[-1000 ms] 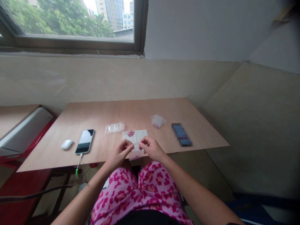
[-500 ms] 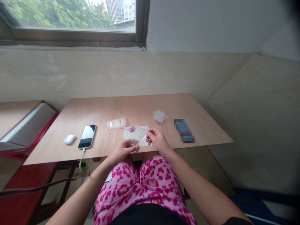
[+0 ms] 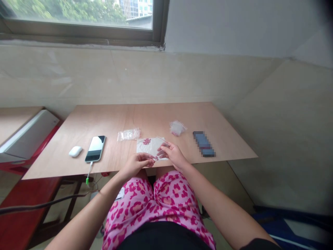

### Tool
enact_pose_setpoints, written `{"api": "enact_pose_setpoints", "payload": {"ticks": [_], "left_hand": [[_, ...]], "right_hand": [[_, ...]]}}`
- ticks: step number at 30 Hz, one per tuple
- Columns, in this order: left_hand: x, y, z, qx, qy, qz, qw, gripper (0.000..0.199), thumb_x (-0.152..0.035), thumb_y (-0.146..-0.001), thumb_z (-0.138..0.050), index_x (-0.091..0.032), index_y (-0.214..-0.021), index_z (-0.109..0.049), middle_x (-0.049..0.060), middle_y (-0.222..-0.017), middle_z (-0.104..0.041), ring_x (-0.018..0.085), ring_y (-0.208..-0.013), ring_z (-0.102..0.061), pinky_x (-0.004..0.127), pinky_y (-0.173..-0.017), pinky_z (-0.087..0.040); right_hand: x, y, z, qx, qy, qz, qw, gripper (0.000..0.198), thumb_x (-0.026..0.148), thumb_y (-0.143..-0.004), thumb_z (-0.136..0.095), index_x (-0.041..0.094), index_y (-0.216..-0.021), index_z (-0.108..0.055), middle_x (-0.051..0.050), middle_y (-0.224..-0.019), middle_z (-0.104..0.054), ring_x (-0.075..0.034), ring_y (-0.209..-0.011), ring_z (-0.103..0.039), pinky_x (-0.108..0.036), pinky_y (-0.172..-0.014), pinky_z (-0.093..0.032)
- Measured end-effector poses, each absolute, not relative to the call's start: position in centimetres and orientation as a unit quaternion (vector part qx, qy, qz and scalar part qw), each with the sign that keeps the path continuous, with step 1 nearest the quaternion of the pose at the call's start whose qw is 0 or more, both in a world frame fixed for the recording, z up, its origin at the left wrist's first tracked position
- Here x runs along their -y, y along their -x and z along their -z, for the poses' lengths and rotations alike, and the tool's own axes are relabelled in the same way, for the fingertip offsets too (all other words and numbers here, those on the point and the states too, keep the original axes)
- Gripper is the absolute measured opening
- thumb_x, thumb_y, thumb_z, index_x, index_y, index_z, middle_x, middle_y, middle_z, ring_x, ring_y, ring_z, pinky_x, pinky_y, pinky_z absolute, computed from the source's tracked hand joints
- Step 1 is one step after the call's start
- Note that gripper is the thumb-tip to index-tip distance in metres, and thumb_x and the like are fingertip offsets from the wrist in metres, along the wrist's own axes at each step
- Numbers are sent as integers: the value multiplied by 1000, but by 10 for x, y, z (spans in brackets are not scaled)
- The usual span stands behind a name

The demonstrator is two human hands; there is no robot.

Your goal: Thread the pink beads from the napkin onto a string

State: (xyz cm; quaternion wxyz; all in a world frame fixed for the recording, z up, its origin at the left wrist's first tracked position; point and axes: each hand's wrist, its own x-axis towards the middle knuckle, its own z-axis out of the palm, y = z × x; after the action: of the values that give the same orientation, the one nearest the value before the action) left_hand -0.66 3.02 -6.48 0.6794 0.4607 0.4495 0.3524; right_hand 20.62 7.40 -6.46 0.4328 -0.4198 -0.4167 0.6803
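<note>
Left end of counter point(image 3: 59, 128): small white rounded case point(image 3: 75, 151); beside it, phone point(image 3: 95, 149) with white cable point(image 3: 90, 169) running off the near edge. Next, clear plastic packet point(image 3: 128, 134), lying flat. Left hand point(image 3: 139, 161) at near edge, fingers bent; small pinkish pieces point(image 3: 155, 158) by its fingertips, cannot tell whether its grip has hold of them. White sheet point(image 3: 156, 143) beyond, red bead cluster point(image 3: 147, 141) on its far left part. Right hand point(image 3: 171, 152) over sheet's right side, grip pinched on thin stick point(image 3: 161, 139). Farther right, bagged bundle point(image 3: 177, 128), then dark pixelated object point(image 3: 204, 144).
</note>
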Motion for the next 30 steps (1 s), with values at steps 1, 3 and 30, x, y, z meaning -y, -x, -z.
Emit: {"api": "enact_pose_setpoints", "payload": {"ticks": [1,3,30], "left_hand": [[-31,6,66,-456,-463,-347,677,39,-42,-79,-86,-15,-104,-75,10,-97,-78,22,-91,-73,42,-93,-57],[-31,6,69,-475,-480,-340,655,41,-44,-79,-83,-16,-107,-74,10,-98,-79,24,-91,-73,43,-92,-57],[-143,110,85,-673,-724,-110,106,85,-36,-77,-76,-17,-154,-45,23,-165,-31,44,-149,-36,54,-119,-32]], "right_hand": [[-75,-207,65,407,420,-683,438,35,44,-77,-83,18,-90,-63,-4,-86,-74,-18,-68,-73,-30,-64,-61],[-81,-210,65,401,418,-681,447,35,41,-77,-83,19,-94,-61,-3,-85,-74,-19,-68,-75,-31,-63,-62],[-107,-290,50,692,514,-385,330,38,33,-89,-67,20,-124,-67,-10,-106,-74,-23,-93,-71,-35,-80,-58]]}}
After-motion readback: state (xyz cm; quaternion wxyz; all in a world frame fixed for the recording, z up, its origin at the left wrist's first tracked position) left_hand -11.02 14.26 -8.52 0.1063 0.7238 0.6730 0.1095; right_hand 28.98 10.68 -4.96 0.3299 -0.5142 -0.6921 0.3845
